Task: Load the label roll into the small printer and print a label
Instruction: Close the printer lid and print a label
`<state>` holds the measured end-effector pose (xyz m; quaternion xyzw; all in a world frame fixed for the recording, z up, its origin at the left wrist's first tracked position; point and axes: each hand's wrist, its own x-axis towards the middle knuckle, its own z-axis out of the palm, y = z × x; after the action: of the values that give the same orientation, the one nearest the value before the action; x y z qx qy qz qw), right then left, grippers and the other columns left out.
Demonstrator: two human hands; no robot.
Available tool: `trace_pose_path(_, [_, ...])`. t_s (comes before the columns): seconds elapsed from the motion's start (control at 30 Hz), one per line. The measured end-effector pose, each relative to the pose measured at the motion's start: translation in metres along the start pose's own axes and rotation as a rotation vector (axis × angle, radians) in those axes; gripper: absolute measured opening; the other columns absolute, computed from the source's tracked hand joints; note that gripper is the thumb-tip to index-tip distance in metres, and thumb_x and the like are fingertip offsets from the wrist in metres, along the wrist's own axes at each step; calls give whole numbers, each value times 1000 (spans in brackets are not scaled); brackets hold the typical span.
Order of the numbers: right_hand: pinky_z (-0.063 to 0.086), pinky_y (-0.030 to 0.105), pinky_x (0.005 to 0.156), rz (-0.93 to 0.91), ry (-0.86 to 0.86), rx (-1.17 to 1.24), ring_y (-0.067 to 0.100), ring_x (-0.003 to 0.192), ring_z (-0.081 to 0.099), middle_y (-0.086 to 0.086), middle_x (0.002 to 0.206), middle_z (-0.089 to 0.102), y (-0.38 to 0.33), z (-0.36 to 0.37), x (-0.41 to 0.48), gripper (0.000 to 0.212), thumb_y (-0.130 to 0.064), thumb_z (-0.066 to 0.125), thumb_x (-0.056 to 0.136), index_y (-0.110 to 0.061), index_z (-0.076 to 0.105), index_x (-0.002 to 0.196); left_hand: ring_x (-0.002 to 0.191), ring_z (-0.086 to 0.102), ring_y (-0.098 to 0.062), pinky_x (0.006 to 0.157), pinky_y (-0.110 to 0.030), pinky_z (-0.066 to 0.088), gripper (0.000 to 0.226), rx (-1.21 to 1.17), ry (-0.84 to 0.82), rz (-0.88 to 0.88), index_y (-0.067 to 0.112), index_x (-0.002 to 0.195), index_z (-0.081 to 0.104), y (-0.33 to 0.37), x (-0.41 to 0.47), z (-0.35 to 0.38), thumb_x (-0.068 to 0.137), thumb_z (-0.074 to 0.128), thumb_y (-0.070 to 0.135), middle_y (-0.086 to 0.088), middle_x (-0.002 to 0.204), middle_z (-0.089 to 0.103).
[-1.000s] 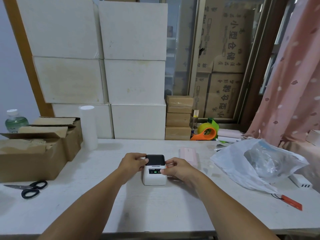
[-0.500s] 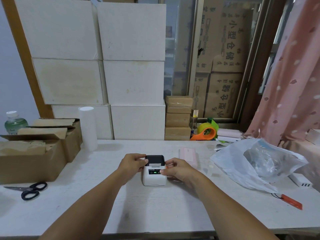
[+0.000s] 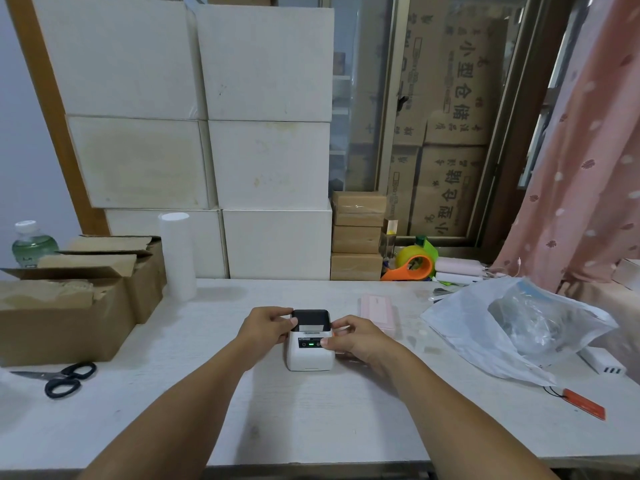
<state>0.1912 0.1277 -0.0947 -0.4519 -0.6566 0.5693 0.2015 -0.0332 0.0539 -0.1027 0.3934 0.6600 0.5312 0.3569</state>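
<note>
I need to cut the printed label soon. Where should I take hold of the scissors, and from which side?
Take the scissors by the two black loops, which lie nearest the table's front edge and point right. Come from above and from the right with the left hand, which is nearer. The blades point left toward the cardboard box, so that end is the poorer approach.

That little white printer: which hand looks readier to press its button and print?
Probably the right hand: its thumb lies on the printer front panel by the green light. The left hand steadies the top edge.
</note>
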Motion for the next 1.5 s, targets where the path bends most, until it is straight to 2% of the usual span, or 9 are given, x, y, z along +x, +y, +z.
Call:
trace_pose_path(0.17, [58, 45, 106, 4, 9, -13, 18, 92, 76, 4, 119, 75, -1, 1, -1, 64, -35, 97, 57, -25, 72, 115, 107, 76, -30, 101, -43, 60, 43, -14, -6, -6, 5, 132, 70, -3, 3, -1, 91, 78, 15, -17, 107, 80])
trace_pose_path(0.3, [59, 44, 106, 14, 17, -23, 19, 100, 77, 3, 116, 76, -2, 1, -1, 66, -38, 97, 55, -26, 71, 115, 107, 76, -29, 101, -43, 60, 43, -17, -8, -8, 5, 132, 70, -4, 2, -1, 91, 78, 15, -17, 107, 80])
trace_pose_path(0.73, [60, 43, 103, 36, 39, -50, 19, 102, 76, 3, 114, 75, -8, 4, -3, 58, -33, 94, 62, -27, 69, 114, 108, 75, -28, 101, -41, 60, 41, -1, 4, -11, 6, 131, 71, -2, 3, 0, 91, 79, 15, -14, 108, 80])
trace_pose_path(0.9, [58, 30, 78, 36, 43, -66, 14, 86, 75, 3, 108, 75, -14, 8, -5, 47, -24, 89, 76, -21, 66, 117, 108, 75, -29, 98, -39, 61, 40, 20, 10, -7, 7, 129, 72, 0, 3, 0, 90, 79, 15, -19, 111, 77])
trace_pose_path(1.03, [51, 26, 67, 33, 49, -70, 11, 76, 74, -1, 100, 74, -15, 9, -5, 47, -18, 87, 79, -16, 65, 121, 108, 75, -29, 99, -40, 61, 42, 17, 7, -1, 7, 131, 71, -1, 2, 0, 91, 79, 15, -18, 110, 78])
trace_pose_path(1.1, [54, 27, 71, 33, 40, -66, 11, 81, 75, -1, 104, 74, -13, 7, -4, 47, -20, 88, 79, -18, 66, 120, 108, 75, -29, 99, -41, 61, 43, 11, 6, -4, 6, 132, 70, -1, 2, 0, 91, 79, 14, -18, 110, 79])
trace_pose_path(1.23, [61, 37, 93, 8, 43, -61, 21, 105, 75, 4, 117, 73, -5, 3, -1, 49, -32, 93, 73, -27, 69, 116, 111, 74, -32, 99, -40, 60, 42, 11, 9, 2, 7, 131, 71, 1, 0, 0, 91, 79, 14, -19, 110, 78])
trace_pose_path(1.37, [60, 35, 92, 4, 37, -57, 22, 105, 75, 4, 119, 72, -5, 2, -1, 49, -30, 93, 75, -27, 69, 119, 112, 74, -33, 100, -40, 60, 42, -2, 9, 1, 6, 132, 70, 1, -1, 0, 91, 78, 13, -15, 103, 78])
trace_pose_path(1.5, [61, 41, 100, 6, 35, -28, 21, 104, 77, 4, 118, 75, -2, 2, -1, 57, -34, 94, 65, -26, 71, 116, 109, 74, -29, 98, -37, 60, 42, -15, 11, 3, 5, 132, 70, 2, -4, 1, 92, 77, 12, -14, 104, 78])
